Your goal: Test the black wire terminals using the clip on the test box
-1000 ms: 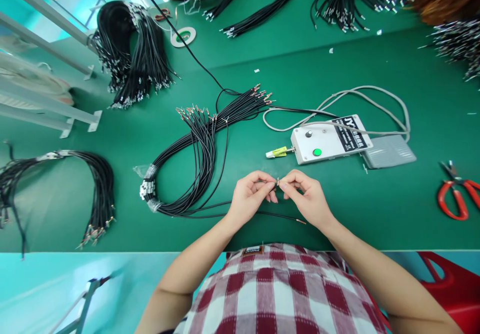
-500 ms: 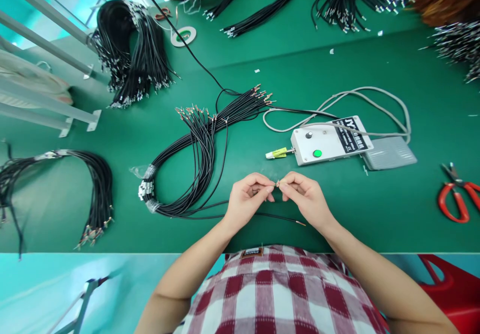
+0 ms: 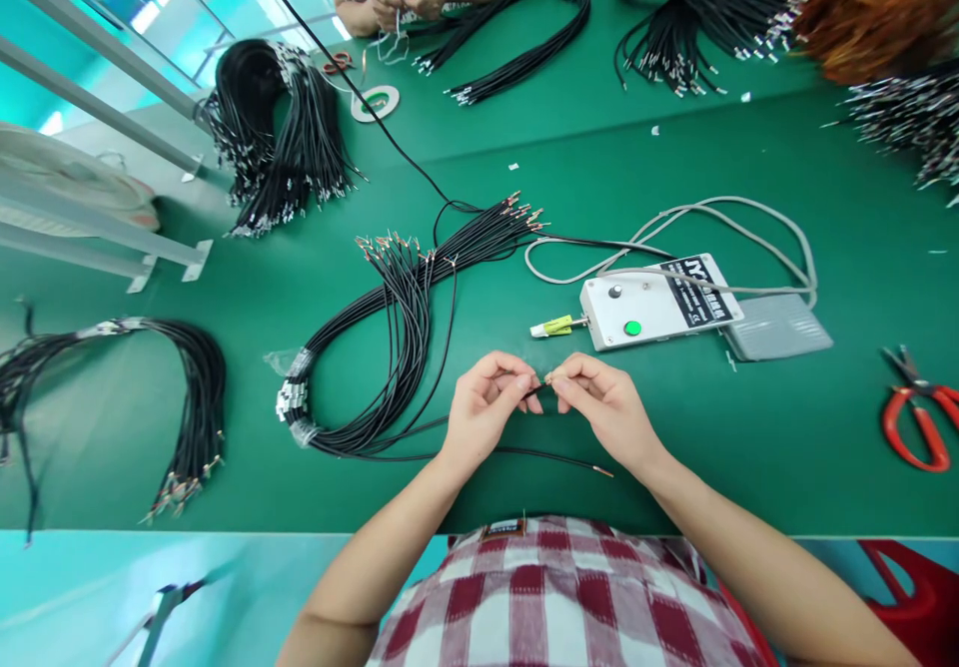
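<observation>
Both hands have dropped slightly toward the near table edge, left hand [image 3: 483, 407] and right hand [image 3: 603, 407] pinching the bare tip of a thin black wire [image 3: 540, 385] between them above the green table [image 3: 749, 447].

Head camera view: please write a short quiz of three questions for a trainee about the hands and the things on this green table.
1. True or false: the left hand and the right hand pinch the same thin black wire between their fingertips.
2. Which thing lies at the right edge of the green table? A. red-handled scissors B. white control box C. grey foot pedal
3. Fill in: the button on the white control box is ____ in colour.

Key: 1 true; 2 A; 3 green.
</observation>
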### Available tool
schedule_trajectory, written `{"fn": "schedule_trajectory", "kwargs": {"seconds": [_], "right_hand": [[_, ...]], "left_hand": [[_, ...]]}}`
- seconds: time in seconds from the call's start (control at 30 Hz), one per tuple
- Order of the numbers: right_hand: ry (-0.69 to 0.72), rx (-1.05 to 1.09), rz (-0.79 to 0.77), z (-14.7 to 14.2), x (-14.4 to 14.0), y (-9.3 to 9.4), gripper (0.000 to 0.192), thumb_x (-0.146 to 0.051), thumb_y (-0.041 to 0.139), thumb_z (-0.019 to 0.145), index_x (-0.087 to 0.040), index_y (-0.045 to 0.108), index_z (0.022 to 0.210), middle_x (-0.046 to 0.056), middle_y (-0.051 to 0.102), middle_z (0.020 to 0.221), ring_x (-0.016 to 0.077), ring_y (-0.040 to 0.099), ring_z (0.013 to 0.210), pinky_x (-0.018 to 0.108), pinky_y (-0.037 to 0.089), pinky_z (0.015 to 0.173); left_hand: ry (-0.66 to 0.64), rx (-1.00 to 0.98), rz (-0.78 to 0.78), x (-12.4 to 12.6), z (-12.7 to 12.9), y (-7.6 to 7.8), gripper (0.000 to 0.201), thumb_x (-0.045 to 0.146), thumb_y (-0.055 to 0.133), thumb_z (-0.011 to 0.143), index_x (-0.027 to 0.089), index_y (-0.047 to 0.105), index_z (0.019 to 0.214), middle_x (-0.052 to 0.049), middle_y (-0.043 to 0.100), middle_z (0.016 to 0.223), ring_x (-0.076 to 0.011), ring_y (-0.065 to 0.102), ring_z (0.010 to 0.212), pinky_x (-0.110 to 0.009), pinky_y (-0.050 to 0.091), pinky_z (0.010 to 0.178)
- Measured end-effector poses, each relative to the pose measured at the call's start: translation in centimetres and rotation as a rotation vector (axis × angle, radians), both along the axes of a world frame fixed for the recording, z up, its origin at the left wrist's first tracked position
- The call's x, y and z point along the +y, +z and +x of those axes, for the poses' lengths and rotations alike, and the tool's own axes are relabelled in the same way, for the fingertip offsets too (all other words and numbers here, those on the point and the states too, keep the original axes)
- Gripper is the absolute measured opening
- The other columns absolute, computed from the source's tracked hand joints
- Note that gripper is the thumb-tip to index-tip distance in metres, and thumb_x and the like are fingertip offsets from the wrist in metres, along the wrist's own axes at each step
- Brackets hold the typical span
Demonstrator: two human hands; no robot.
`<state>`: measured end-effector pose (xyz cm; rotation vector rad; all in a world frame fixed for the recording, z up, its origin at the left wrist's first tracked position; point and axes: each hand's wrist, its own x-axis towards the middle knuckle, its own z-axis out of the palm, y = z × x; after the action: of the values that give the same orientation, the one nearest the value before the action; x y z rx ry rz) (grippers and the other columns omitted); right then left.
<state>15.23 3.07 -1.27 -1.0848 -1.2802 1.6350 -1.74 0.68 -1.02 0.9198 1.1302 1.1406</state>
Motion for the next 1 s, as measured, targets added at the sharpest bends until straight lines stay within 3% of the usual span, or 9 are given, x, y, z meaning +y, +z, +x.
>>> {"fn": "schedule_trajectory", "kwargs": {"seconds": [0.17, 0.33, 0.63, 0.8, 1.0], "right_hand": [[-0.016, -0.02, 0.005, 0.0, 0.2, -0.3, 0.024, -0.043, 0.066, 0.087, -0.02, 0.067, 0.08, 0.0, 0.063, 0.071, 0.013, 0.057, 0.061, 0.027, 0.049, 0.061], [-0.047, -0.058, 0.032, 0.0, 0.4, -0.7, 0.027, -0.045, 0.065, 0.088, -0.02, 0.066, 0.079, 0.001, 0.063, 0.073, 0.013, 0.058, 0.061, 0.028, 0.049, 0.061], [-0.085, 0.002, -0.046, -0.4, 0.6, -2.0, 0.022, -0.042, 0.063, 0.091, -0.021, 0.07, 0.094, -0.002, 0.06, 0.064, 0.0134, 0.059, 0.061, 0.028, 0.049, 0.065], [-0.041, 0.008, -0.037, -0.2, 0.2, -2.1, 0.022, -0.04, 0.06, 0.093, -0.021, 0.069, 0.1, 0.0, 0.066, 0.078, 0.0125, 0.06, 0.064, 0.028, 0.049, 0.067], [-0.05, -0.082, 0.064, -0.9, -0.2, -2.0, 0.018, -0.036, 0.07, 0.084, -0.02, 0.066, 0.091, 0.001, 0.066, 0.081, 0.0132, 0.059, 0.065, 0.028, 0.046, 0.063]], "left_hand": [[-0.114, 0.126, 0.012, 0.5, -0.7, 0.1, 0.025, 0.028, 0.072, 0.084, 0.016, 0.063, 0.103, -0.003, 0.065, 0.083, -0.0122, 0.065, 0.067, -0.025, 0.051, 0.066], [-0.195, 0.381, 0.045, 1.0, -1.1, -0.1, 0.016, 0.03, 0.069, 0.086, 0.014, 0.07, 0.087, -0.003, 0.065, 0.075, -0.0112, 0.059, 0.061, -0.024, 0.05, 0.061], [-0.029, 0.291, 0.024, 0.9, -0.4, -1.3, 0.017, 0.028, 0.075, 0.08, 0.015, 0.064, 0.077, -0.001, 0.062, 0.072, -0.0096, 0.058, 0.056, -0.022, 0.049, 0.054], [0.009, 0.228, -0.045, 0.9, -0.5, -1.2, 0.019, 0.031, 0.075, 0.079, 0.015, 0.063, 0.077, 0.0, 0.062, 0.067, -0.0089, 0.057, 0.052, -0.021, 0.046, 0.051], [0.0, 0.209, -0.071, 0.9, -0.5, -1.3, 0.021, 0.032, 0.075, 0.079, 0.015, 0.063, 0.078, 0.001, 0.063, 0.063, -0.0086, 0.056, 0.05, -0.02, 0.045, 0.049]]}}
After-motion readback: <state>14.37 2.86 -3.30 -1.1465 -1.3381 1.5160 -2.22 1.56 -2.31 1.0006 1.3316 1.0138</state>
